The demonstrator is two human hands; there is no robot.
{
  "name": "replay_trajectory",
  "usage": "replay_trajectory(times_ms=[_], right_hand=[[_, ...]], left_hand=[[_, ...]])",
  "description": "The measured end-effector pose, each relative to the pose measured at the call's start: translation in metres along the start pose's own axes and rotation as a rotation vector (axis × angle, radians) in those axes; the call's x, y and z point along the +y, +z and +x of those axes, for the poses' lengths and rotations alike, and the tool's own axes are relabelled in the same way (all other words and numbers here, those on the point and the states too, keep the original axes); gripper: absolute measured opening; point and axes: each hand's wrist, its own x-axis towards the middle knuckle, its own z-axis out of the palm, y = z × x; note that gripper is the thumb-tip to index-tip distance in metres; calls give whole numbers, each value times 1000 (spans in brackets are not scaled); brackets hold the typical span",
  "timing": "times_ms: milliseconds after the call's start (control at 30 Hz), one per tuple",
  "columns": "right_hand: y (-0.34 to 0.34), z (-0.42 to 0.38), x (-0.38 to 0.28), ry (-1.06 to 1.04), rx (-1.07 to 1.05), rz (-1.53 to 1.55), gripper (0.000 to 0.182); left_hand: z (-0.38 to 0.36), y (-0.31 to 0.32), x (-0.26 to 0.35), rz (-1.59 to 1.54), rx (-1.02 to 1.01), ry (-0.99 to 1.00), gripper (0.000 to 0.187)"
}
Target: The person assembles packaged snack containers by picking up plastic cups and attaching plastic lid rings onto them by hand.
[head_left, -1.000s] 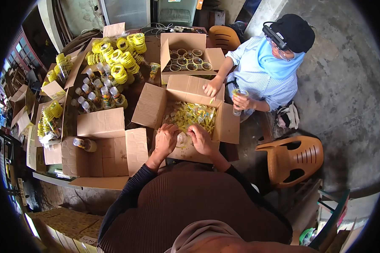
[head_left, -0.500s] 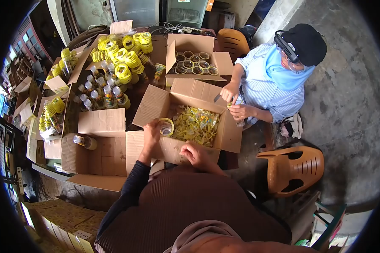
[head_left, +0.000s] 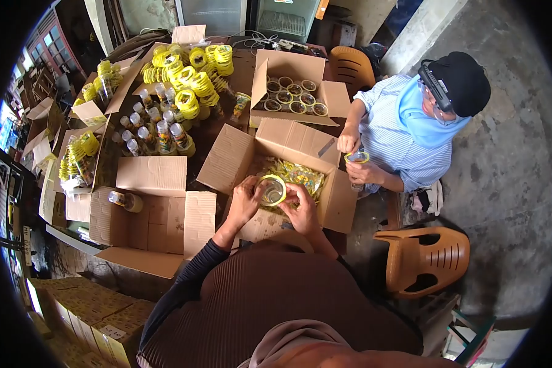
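The right hand (head_left: 302, 207) has risen from the box edge; both it and the left hand (head_left: 244, 199) now grip the yellow-rimmed jar (head_left: 272, 190) over the open carton (head_left: 340, 199).

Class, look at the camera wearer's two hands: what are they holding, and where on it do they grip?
Both hands, left and right, hold a clear jar with a yellow rim, gripping its opposite sides.

The jar (head_left: 272, 190) between the left hand (head_left: 245, 197) and right hand (head_left: 302, 205) looks like clear glossy plastic with a yellow rim. Under it, the open box (head_left: 239, 153) is matt brown corrugated cardboard holding shiny yellow film packets (head_left: 297, 175). Right of the box, the chair (head_left: 426, 257) is smooth moulded orange-brown plastic on rough grey concrete floor (head_left: 503, 184).
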Motion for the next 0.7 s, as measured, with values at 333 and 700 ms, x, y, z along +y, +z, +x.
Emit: replay_trajectory(times_ms=[333,700], right_hand=[[-10,15,-17,62,-105,48,33],[-31,27,-48,-135,-171,-192,14]], left_hand=[[-2,-10,-7,-278,-308,122,67],[-1,-30,4,-321,-516,-208,64]])
